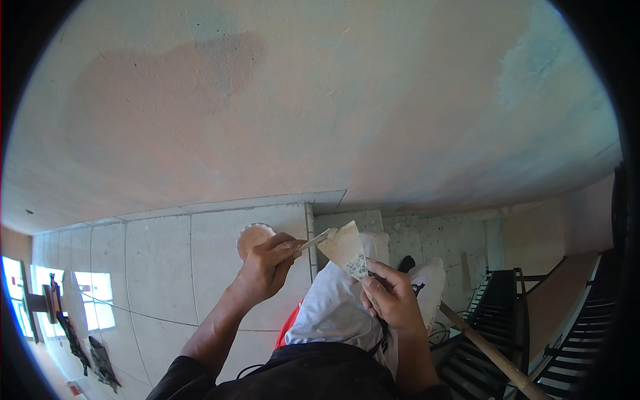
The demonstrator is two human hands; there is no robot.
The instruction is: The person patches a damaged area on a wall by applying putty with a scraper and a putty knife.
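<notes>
My left hand [270, 263] is closed on a narrow putty knife [315, 241], its blade meeting the edge of a wider putty knife [343, 250]. My right hand [390, 297] grips that wider knife, whose triangular blade carries pale beige paste and dark mottling near the handle. A round bowl of pinkish paste [253, 236] is on the tiled floor beyond my left hand, which partly hides it. The wall [300, 107] in front of me has uneven pinkish and pale patches.
The tiled floor [160, 267] has a step edge in the middle. Dark metal railings [580, 313] of a stairway and a long wooden pole [493, 353] are at the right. Dark items [100, 360] lie at the far left, near bright openings.
</notes>
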